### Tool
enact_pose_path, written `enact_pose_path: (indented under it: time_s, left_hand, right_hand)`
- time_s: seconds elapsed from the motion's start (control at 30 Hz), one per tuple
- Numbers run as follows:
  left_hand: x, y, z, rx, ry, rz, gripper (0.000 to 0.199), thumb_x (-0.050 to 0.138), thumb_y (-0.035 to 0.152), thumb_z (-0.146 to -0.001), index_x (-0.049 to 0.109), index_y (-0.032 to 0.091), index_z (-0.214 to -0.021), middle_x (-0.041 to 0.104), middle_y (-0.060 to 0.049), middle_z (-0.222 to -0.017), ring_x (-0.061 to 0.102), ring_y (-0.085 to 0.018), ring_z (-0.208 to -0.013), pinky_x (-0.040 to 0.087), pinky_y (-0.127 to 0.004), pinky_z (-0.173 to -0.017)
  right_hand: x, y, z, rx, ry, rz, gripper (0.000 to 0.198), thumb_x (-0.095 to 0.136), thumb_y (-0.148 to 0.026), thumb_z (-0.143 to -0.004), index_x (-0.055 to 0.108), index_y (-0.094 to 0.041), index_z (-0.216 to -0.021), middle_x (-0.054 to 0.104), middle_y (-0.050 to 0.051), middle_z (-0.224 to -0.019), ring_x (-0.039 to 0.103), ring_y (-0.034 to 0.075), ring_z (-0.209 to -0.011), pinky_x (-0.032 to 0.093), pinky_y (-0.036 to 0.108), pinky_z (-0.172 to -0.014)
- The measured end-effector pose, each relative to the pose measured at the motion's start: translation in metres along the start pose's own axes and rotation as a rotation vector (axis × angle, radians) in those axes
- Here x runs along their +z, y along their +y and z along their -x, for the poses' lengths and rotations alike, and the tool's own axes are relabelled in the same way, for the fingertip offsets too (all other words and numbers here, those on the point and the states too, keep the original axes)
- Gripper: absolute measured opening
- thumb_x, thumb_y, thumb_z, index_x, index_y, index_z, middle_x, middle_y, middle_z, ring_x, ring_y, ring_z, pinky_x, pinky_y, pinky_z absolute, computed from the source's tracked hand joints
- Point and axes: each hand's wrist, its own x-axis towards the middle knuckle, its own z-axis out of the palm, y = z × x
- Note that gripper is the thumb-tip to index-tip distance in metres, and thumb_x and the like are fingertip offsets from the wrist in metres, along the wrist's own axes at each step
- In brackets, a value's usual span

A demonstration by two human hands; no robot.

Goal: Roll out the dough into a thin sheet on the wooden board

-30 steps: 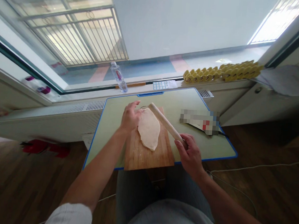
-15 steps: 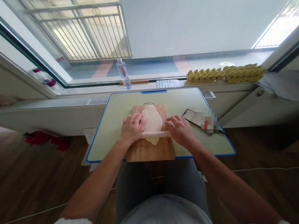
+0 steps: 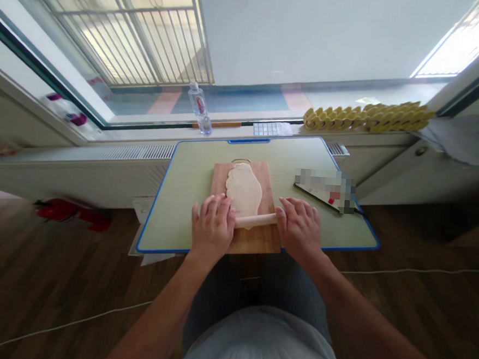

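A pale rolling pin (image 3: 255, 220) lies crosswise over the near end of a flat sheet of dough (image 3: 243, 189). The dough is longer than it is wide, with an uneven left edge, and rests on a wooden cutting board (image 3: 255, 245). My left hand (image 3: 213, 224) covers the pin's left end, fingers bent over it and pointing away from me. On the opposite end sits my right hand (image 3: 300, 227), its thumb beside the pin and its fingers curled forward. Both palms hide the pin's tips.
The board lies on a small blue-edged table (image 3: 189, 198). A phone (image 3: 318, 193), partly blurred out, is at the right. On the windowsill stand a plastic bottle (image 3: 200, 110) and yellow egg trays (image 3: 367, 117). A red object (image 3: 73, 214) lies on the floor at left.
Both hands have brought the rolling pin towards me, nearer the dough's near edge. My right hand has shifted outward to the right. The camera view has moved slightly.
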Motion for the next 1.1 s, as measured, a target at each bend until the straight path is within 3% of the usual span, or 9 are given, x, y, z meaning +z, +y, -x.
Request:
enact_pose_path:
  time_s: [0.13, 0.43, 0.6, 0.77, 0.97, 1.1]
  left_hand:
    - [-0.001, -0.002, 0.015, -0.011, -0.014, 0.015, 0.042, 0.039, 0.042, -0.108, 0.064, 0.031, -0.14, 0.061, -0.009, -0.152, 0.05, -0.034, -0.143, 0.027, -0.061, -0.123]
    - [0.003, -0.013, -0.019, -0.076, -0.001, 0.008, 0.041, 0.041, 0.041, -0.107, 0.065, 0.028, -0.137, 0.064, -0.011, -0.149, 0.052, -0.033, -0.141, 0.022, -0.065, -0.125]
    - [-0.005, 0.0, 0.012, -0.012, -0.094, 0.037, 0.045, 0.037, 0.043, -0.108, 0.061, 0.033, -0.145, 0.059, -0.007, -0.155, 0.049, -0.033, -0.147, 0.02, -0.067, -0.127]
    - [-0.014, 0.015, 0.047, 0.054, -0.136, 0.043, 0.054, 0.04, 0.043, -0.108, 0.045, 0.031, -0.16, 0.047, -0.006, -0.164, 0.039, -0.033, -0.155, 0.023, -0.066, -0.128]
    - [-0.016, 0.024, 0.07, 0.089, -0.148, 0.039, 0.059, 0.044, 0.041, -0.106, 0.037, 0.031, -0.164, 0.044, -0.005, -0.165, 0.038, -0.03, -0.156, 0.026, -0.061, -0.13]
    - [-0.012, 0.027, 0.072, 0.059, -0.132, 0.032, 0.059, 0.044, 0.042, -0.107, 0.039, 0.029, -0.164, 0.044, -0.005, -0.165, 0.039, -0.031, -0.156, 0.026, -0.061, -0.129]
  right_hand:
    - [0.001, -0.001, 0.002, 0.023, 0.018, -0.033, 0.048, 0.038, -0.048, -0.108, 0.063, -0.023, -0.14, 0.063, 0.016, -0.141, 0.051, 0.035, -0.131, 0.035, 0.054, -0.11]
    - [0.025, -0.012, -0.067, 0.037, -0.047, -0.025, 0.048, 0.039, -0.048, -0.107, 0.063, -0.021, -0.139, 0.063, 0.016, -0.142, 0.052, 0.035, -0.128, 0.037, 0.053, -0.108]
    - [0.021, -0.003, -0.036, -0.037, -0.005, -0.036, 0.048, 0.036, -0.051, -0.108, 0.063, -0.025, -0.138, 0.062, 0.015, -0.141, 0.052, 0.034, -0.131, 0.036, 0.055, -0.111]
    - [0.007, 0.002, -0.002, -0.029, -0.026, -0.044, 0.055, 0.034, -0.054, -0.108, 0.048, -0.025, -0.153, 0.055, 0.018, -0.15, 0.048, 0.037, -0.139, 0.033, 0.063, -0.113]
    - [0.0, 0.006, 0.008, -0.043, -0.069, -0.068, 0.06, 0.034, -0.054, -0.108, 0.038, -0.024, -0.16, 0.054, 0.02, -0.151, 0.048, 0.039, -0.141, 0.036, 0.065, -0.113]
    - [0.007, 0.004, -0.006, -0.071, -0.094, -0.028, 0.064, 0.032, -0.054, -0.108, 0.033, -0.021, -0.164, 0.048, 0.023, -0.158, 0.041, 0.041, -0.148, 0.033, 0.07, -0.115]
